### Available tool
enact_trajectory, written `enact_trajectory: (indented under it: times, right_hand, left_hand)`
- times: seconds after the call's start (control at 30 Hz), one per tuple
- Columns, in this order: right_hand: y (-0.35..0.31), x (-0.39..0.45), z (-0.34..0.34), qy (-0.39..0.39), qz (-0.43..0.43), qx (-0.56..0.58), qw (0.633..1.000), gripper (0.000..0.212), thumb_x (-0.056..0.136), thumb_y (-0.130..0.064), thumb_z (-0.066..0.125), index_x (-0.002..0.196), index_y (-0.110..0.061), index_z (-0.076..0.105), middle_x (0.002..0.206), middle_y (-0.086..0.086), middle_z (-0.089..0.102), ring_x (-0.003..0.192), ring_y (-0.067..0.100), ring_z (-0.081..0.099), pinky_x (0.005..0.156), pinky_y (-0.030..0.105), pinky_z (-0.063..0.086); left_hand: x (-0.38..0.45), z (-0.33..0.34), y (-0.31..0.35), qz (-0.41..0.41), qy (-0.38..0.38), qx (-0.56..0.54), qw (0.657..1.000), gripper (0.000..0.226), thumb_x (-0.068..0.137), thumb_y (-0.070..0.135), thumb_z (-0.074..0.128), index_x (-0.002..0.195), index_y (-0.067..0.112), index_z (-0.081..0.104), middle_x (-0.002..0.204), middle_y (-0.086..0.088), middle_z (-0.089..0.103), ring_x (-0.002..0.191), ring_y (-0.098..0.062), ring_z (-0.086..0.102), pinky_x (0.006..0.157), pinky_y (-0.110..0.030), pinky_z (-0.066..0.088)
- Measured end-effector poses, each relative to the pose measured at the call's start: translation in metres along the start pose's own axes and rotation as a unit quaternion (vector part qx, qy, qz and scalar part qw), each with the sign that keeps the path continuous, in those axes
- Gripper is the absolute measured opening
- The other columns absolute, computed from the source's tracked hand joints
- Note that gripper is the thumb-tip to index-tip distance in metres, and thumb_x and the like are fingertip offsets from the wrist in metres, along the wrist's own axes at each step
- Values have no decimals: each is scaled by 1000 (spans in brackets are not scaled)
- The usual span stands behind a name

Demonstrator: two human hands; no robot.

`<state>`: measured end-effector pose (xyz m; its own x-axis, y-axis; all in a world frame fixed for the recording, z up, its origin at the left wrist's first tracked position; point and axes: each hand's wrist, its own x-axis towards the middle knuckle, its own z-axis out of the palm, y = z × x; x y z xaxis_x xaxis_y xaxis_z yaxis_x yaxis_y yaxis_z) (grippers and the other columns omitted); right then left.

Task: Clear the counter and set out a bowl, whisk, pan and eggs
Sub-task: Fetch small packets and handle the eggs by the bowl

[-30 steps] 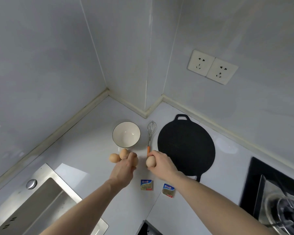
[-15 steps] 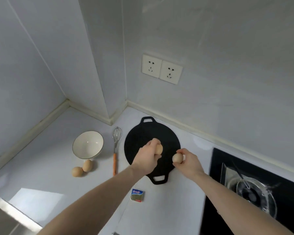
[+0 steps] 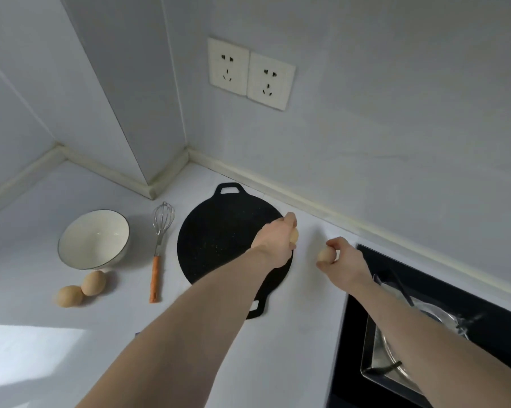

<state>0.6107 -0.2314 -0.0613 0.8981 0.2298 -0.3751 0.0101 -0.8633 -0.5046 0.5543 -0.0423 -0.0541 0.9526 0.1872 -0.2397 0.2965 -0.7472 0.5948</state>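
2 eggs [image 3: 80, 288] lie by bowl [image 3: 94, 239], whisk [image 3: 159, 248] next, then pan [image 3: 219, 240], all set out. Left hand [image 3: 276, 241] curls round an egg [image 3: 294, 236] at pan's right edge; right hand [image 3: 344, 262] pinches another egg [image 3: 325, 255] over bare counter [image 3: 278, 343] nr the hob [image 3: 425, 319]. Prob only these 2 left to put down.

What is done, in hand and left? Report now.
Done: bowl, whisk and pan lie on the counter, two eggs beside the bowl. In hand: the left hand holds an egg at the pan's right edge; the right hand holds another egg near the stove. Left: setting both down.
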Motion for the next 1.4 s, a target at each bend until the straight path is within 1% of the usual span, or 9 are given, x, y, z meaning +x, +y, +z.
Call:
enact_trajectory:
  times: [0.2,0.3,0.4,0.53,0.8,1.03,1.13,1.3,1.4]
  right_hand:
    - [-8,40,7,6,-17,27,999,47,88,-24,68,132,-24,53,122,-4,60,102,20,62,76,29,50]
    - [-10,56,14,18,-27,28,999,41,92,-26,62,133,-23,53,121,-6,61,99,19,60,73,27,44]
    - [-9,69,20,24,-38,18,999,40,94,-27,61,133,-22,52,116,-8,58,99,18,58,69,24,42]
    - [-14,82,25,34,-60,29,997,38,92,-27,61,129,-19,56,115,-5,61,103,21,60,82,28,45]
    - [-23,95,30,51,-108,17,993,43,87,-16,61,129,-28,66,122,-3,66,112,19,61,87,25,43]
    - [-23,99,34,66,-123,4,990,38,87,-20,57,120,-33,66,112,-7,65,100,18,61,79,25,42]
    - [-26,96,31,67,-117,14,991,38,90,-21,62,127,-29,63,117,-5,62,102,17,59,84,28,46]
    - [-30,86,27,73,-118,21,990,41,88,-14,65,128,-24,63,118,1,61,106,23,61,93,38,52]
    - [-32,78,24,64,-105,12,992,49,88,-8,65,134,-23,59,128,3,60,107,26,64,97,42,53]
  left_hand:
    - [39,19,-2,-2,22,-15,1000,40,93,11,67,125,16,44,117,-7,62,89,-23,54,73,-37,47]
    - [53,28,-4,-18,30,-45,998,39,93,9,66,124,16,44,113,-7,61,91,-22,55,76,-38,50]
    - [64,33,-6,-33,37,-72,996,38,93,8,65,125,15,44,106,-3,57,81,-12,53,76,-33,47]
    - [76,33,-6,-37,50,-86,994,36,89,5,63,118,17,45,107,-4,63,95,-24,60,76,-36,50]
    - [86,29,-6,-35,54,-74,995,32,90,5,61,117,16,46,97,0,54,92,-25,56,75,-36,49]
    - [85,24,-15,-46,60,-88,993,44,91,9,64,130,16,46,114,-6,62,103,-27,56,81,-34,47]
    - [79,21,-19,-48,57,-86,993,45,90,4,62,131,16,46,109,-4,61,100,-25,57,79,-31,45]
    - [68,13,-26,-53,52,-93,993,47,89,3,63,131,16,47,122,-5,60,107,-25,59,90,-36,51]
    - [58,6,-29,-56,59,-101,992,50,91,3,65,135,18,45,125,-4,59,109,-22,60,93,-34,50]
